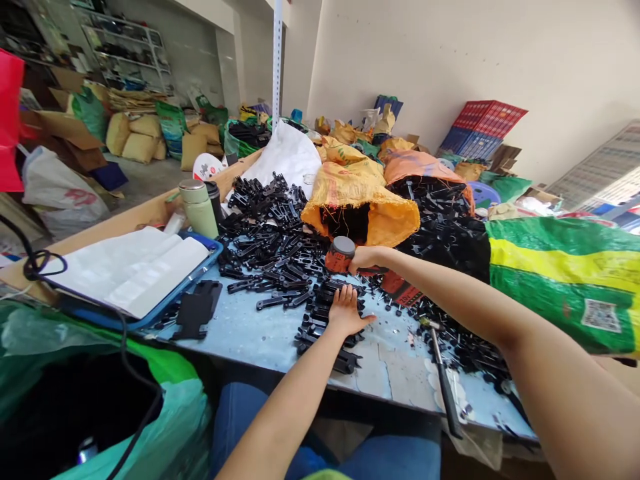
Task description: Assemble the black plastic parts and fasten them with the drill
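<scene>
My right hand (pixel 369 258) is wrapped round a red and black cordless drill (pixel 341 255). The drill's round grey-black end points toward me, and its battery lies to the right of my wrist. Below it, my left hand (pixel 346 312) rests with spread fingers on a row of black plastic brackets (pixel 325 343), thumb out to the right. Whatever the drill's tip meets is hidden. A loose heap of similar black pieces (pixel 280 257) spreads behind and left of my hands. Small dark screws (pixel 395 308) lie scattered under the drill.
A hammer (pixel 444 380) lies at the right front edge. Blue tray (pixel 213 257) with white paper, green flask (pixel 199 208) and flat black plate (pixel 199 310) are at left. An orange woven sack (pixel 350 183) opens behind the drill; a green-yellow sack (pixel 560 280) sits right.
</scene>
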The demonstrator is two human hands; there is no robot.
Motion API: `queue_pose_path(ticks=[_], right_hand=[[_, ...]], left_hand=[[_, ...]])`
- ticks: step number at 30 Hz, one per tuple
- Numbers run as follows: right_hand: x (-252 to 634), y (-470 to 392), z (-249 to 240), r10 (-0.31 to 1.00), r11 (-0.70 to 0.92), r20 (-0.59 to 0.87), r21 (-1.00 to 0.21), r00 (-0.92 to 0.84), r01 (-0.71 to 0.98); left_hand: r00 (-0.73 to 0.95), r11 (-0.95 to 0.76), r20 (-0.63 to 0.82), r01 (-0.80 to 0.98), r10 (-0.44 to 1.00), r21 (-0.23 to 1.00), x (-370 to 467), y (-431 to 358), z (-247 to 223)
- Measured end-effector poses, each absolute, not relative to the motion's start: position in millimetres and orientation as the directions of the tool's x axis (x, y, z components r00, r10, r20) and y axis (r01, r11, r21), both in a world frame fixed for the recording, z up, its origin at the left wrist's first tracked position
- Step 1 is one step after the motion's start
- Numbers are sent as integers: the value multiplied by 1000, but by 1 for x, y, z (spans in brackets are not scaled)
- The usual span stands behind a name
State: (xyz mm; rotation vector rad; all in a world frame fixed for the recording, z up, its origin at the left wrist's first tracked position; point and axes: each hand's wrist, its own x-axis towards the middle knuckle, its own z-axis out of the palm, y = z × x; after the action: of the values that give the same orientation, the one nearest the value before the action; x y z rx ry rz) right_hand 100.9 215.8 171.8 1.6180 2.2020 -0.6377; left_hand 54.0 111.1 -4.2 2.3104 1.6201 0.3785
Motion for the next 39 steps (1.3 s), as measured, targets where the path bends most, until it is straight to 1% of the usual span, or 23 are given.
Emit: queue_pose_path(ticks=[5,9,16,21,25,31,35,39], right_hand=[[82,240,159,754,344,-573,-72,-321,936],[76,236,161,727,384,-610,-18,-315,923],[68,206,168,659,454,-672,-2,-338,891],[63,195,162,638,479,-689,6,-343,878],[65,179,169,643,486,-680,6,-352,874],[58,156,172,610,518,-696,-12,-378,856],[52,147,171,616,544,-694,31,-374,839],[55,131,176,643,582,-658,86,-393,809]], left_hand=[[348,-329,31,848,937,415,55,113,-8],[351,-324,17,843,936,430,53,112,-6],[336,-315,33,839,941,443,52,111,-3],[359,-315,-11,833,933,455,48,112,9],[373,-304,-51,821,926,483,38,85,18],[359,-311,5,801,933,511,21,33,6],[385,-357,52,786,921,505,20,28,2],[366,-363,90,800,926,479,21,28,5]])
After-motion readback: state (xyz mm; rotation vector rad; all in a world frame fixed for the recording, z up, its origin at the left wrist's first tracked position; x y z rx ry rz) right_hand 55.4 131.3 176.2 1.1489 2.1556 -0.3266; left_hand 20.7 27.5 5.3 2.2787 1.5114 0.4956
